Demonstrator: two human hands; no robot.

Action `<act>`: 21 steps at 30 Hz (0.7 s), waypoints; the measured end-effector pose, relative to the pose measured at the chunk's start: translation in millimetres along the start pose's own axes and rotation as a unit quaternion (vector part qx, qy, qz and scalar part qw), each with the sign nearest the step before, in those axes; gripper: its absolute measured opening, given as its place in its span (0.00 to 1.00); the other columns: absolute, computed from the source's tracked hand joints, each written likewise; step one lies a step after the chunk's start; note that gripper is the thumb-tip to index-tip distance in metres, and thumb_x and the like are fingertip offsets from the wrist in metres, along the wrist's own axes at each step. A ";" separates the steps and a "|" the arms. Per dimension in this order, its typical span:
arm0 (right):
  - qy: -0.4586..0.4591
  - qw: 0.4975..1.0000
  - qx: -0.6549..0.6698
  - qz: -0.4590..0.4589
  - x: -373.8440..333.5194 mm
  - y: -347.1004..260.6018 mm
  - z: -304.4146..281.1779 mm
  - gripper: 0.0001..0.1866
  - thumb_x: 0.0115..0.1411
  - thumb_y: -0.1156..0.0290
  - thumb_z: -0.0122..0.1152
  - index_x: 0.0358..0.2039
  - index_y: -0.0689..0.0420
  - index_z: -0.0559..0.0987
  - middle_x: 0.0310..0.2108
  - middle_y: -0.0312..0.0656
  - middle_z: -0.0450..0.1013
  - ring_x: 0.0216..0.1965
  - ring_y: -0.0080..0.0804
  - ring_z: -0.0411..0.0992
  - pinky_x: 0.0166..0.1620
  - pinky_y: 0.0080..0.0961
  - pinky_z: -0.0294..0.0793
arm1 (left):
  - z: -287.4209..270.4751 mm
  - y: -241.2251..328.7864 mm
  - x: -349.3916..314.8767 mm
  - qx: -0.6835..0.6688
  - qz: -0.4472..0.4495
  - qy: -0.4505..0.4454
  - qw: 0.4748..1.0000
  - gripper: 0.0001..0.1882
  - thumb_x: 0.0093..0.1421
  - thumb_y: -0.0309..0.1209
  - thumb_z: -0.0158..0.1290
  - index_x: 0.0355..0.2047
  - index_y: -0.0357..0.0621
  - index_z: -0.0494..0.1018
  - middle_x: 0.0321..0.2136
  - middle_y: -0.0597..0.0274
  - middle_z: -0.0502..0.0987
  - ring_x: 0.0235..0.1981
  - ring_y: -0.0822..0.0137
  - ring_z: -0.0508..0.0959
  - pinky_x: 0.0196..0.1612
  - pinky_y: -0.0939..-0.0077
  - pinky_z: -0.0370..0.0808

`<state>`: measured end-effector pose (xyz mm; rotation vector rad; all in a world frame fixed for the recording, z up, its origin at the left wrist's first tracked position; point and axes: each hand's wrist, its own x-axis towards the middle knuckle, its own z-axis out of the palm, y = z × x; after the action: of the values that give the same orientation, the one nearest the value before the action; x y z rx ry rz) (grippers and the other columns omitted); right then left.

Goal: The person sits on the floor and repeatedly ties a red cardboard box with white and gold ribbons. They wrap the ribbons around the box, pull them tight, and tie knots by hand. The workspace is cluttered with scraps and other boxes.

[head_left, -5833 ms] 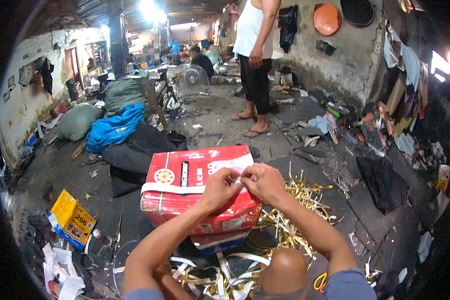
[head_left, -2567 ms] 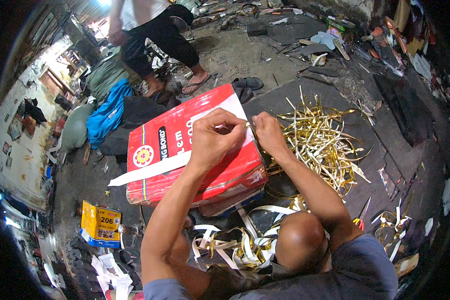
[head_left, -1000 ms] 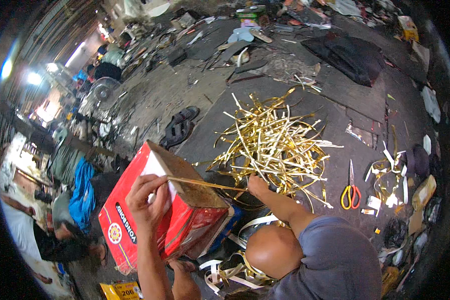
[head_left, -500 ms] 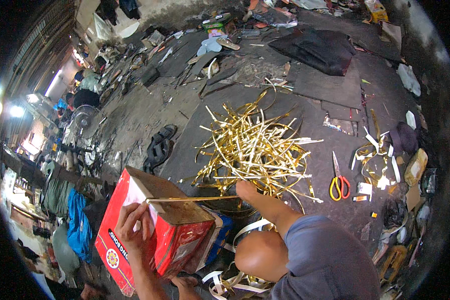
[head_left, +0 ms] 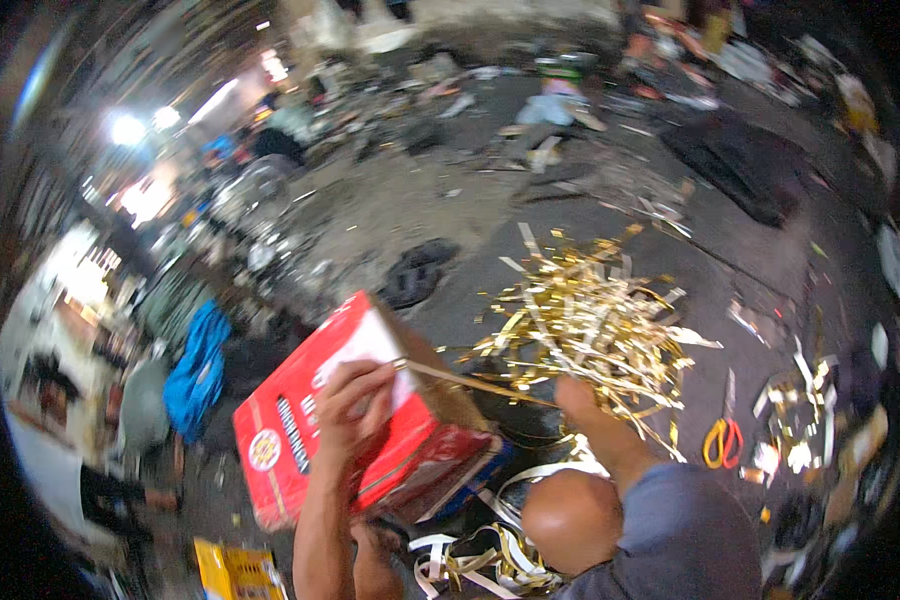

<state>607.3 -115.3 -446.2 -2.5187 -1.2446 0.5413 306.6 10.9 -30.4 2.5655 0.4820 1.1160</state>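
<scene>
The left forearm (head_left: 320, 515) rises nearly upright from the lower edge; above it the left hand (head_left: 355, 398) tips rightward, fingers curled and their tips drawn together in a pinch. The right forearm (head_left: 618, 443) slants up and leftward from the shoulder (head_left: 685, 520) to the right hand (head_left: 574, 394), blurred, its fingers hidden. The hands are well apart, with a bare, bent knee (head_left: 570, 515) below the right one

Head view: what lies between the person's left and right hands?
In the head view, a narrow gold strip runs from the left hand to the right hand, crossing before the red box.
</scene>
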 end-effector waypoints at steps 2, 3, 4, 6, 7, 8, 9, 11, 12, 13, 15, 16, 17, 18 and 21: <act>-0.013 0.999 -0.031 0.023 -0.8 -6.3 -4.1 0.17 0.64 0.68 0.51 0.45 0.64 0.81 0.37 0.57 0.83 0.41 0.56 0.83 0.45 0.51 0.83 | -10.9 3.5 -5.9 0.038 -0.022 -0.031 0.999 0.15 0.57 0.22 0.60 0.45 0.44 0.85 0.41 0.57 0.83 0.48 0.55 0.80 0.54 0.62 0.75; -0.017 0.998 -0.046 0.038 1.1 -0.7 -10.6 0.17 0.65 0.68 0.50 0.46 0.64 0.81 0.37 0.58 0.83 0.41 0.56 0.83 0.45 0.51 0.83 | -12.4 2.8 -4.6 0.065 -0.005 -0.051 0.997 0.16 0.57 0.25 0.60 0.47 0.46 0.85 0.43 0.59 0.84 0.53 0.53 0.77 0.60 0.59 0.72; -0.014 0.998 -0.051 0.042 1.6 -0.7 -13.8 0.17 0.66 0.68 0.49 0.46 0.64 0.80 0.37 0.58 0.83 0.41 0.56 0.84 0.45 0.51 0.83 | -16.9 4.0 -7.3 0.091 0.010 -0.058 0.994 0.18 0.58 0.30 0.61 0.49 0.48 0.84 0.47 0.63 0.83 0.57 0.53 0.74 0.63 0.56 0.67; -0.010 0.997 -0.066 0.046 1.0 7.0 -13.4 0.17 0.67 0.69 0.48 0.47 0.65 0.79 0.37 0.59 0.83 0.41 0.56 0.84 0.44 0.51 0.84 | -19.5 0.0 -14.3 0.127 0.019 -0.094 0.987 0.25 0.61 0.42 0.60 0.59 0.55 0.80 0.62 0.65 0.76 0.70 0.47 0.61 0.71 0.49 0.55; -0.006 0.997 -0.074 0.035 2.0 8.5 -12.8 0.17 0.67 0.69 0.48 0.48 0.65 0.79 0.37 0.59 0.83 0.41 0.56 0.84 0.44 0.51 0.84 | -22.2 0.3 -16.2 0.121 0.007 -0.108 0.987 0.26 0.63 0.47 0.57 0.60 0.56 0.79 0.65 0.63 0.73 0.72 0.46 0.57 0.72 0.46 0.52; -0.003 0.996 -0.081 0.023 2.3 5.8 -9.0 0.17 0.67 0.69 0.48 0.48 0.65 0.79 0.38 0.59 0.83 0.41 0.56 0.84 0.44 0.51 0.84 | -25.5 0.9 -17.9 0.115 -0.005 -0.122 0.986 0.28 0.65 0.52 0.53 0.61 0.58 0.78 0.68 0.62 0.70 0.74 0.46 0.53 0.73 0.44 0.50; -0.004 0.996 -0.093 -0.009 -9.5 -13.6 -8.8 0.17 0.67 0.69 0.47 0.48 0.65 0.79 0.39 0.60 0.83 0.41 0.57 0.84 0.44 0.50 0.84 | -36.0 1.8 -26.8 0.121 -0.030 -0.131 0.984 0.30 0.67 0.57 0.50 0.63 0.59 0.77 0.71 0.60 0.67 0.76 0.45 0.49 0.75 0.42 0.47; 0.020 0.994 -0.105 0.013 0.3 10.6 -11.0 0.18 0.68 0.66 0.48 0.48 0.66 0.79 0.37 0.58 0.82 0.39 0.56 0.83 0.41 0.50 0.84 | -23.2 5.6 -12.4 0.098 -0.035 -0.148 0.983 0.34 0.67 0.64 0.45 0.66 0.65 0.73 0.76 0.62 0.55 0.77 0.43 0.44 0.75 0.39 0.43; 0.031 0.993 -0.110 -0.007 -1.0 19.1 -3.9 0.17 0.67 0.65 0.49 0.46 0.64 0.80 0.35 0.57 0.82 0.37 0.56 0.83 0.40 0.50 0.83 | -20.4 4.9 -9.8 0.106 -0.045 -0.148 0.982 0.33 0.67 0.64 0.46 0.67 0.66 0.72 0.76 0.60 0.54 0.77 0.42 0.45 0.75 0.39 0.43; 0.049 0.991 -0.113 -0.056 -6.4 26.3 4.6 0.17 0.66 0.65 0.51 0.45 0.62 0.81 0.33 0.55 0.81 0.36 0.55 0.82 0.39 0.51 0.82 | -19.2 6.9 -12.3 0.116 -0.059 -0.143 0.981 0.33 0.66 0.63 0.48 0.67 0.66 0.72 0.77 0.58 0.53 0.77 0.42 0.45 0.75 0.39 0.43; 0.083 0.977 -0.107 -0.164 -10.4 50.4 17.7 0.15 0.65 0.63 0.54 0.41 0.59 0.83 0.29 0.52 0.80 0.32 0.53 0.80 0.37 0.52 0.80 | -11.1 25.9 -13.5 0.172 -0.090 -0.118 0.974 0.34 0.65 0.60 0.51 0.67 0.62 0.71 0.76 0.52 0.53 0.77 0.41 0.46 0.76 0.39 0.44; 0.075 0.974 -0.102 -0.186 -4.5 59.7 23.5 0.13 0.63 0.64 0.55 0.38 0.58 0.83 0.28 0.52 0.80 0.32 0.51 0.80 0.36 0.50 0.79 | -6.7 42.6 -17.6 0.205 -0.051 -0.069 0.975 0.32 0.63 0.54 0.56 0.65 0.55 0.73 0.75 0.48 0.54 0.75 0.39 0.49 0.75 0.40 0.47; 0.064 0.977 -0.089 -0.182 9.6 90.7 26.8 0.11 0.60 0.65 0.57 0.36 0.58 0.83 0.28 0.52 0.80 0.31 0.49 0.80 0.34 0.49 0.78 | 9.9 54.3 -18.7 0.172 0.011 -0.012 0.985 0.30 0.61 0.49 0.59 0.61 0.51 0.75 0.72 0.46 0.59 0.72 0.41 0.58 0.71 0.42 0.57; 0.067 0.977 -0.078 -0.188 29.0 114.1 23.4 0.09 0.58 0.66 0.59 0.33 0.57 0.83 0.27 0.52 0.79 0.31 0.47 0.80 0.33 0.48 0.77 | 22.3 75.7 -35.2 0.138 0.062 0.062 0.987 0.24 0.59 0.43 0.62 0.53 0.46 0.79 0.62 0.48 0.73 0.63 0.47 0.73 0.61 0.50 0.72; 0.263 0.948 -0.005 -0.178 50.4 108.5 -11.7 0.05 0.55 0.68 0.61 0.27 0.54 0.80 0.25 0.47 0.78 0.28 0.41 0.78 0.27 0.37 0.70 | 77.3 103.0 -125.3 0.060 0.056 0.056 0.995 0.10 0.55 0.33 0.63 0.35 0.42 0.78 0.37 0.57 0.78 0.38 0.56 0.81 0.38 0.65 0.79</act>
<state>716.5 -139.8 -490.1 -2.1504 -1.4192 -0.2124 302.7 -144.6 -120.3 2.6723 0.4495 1.3132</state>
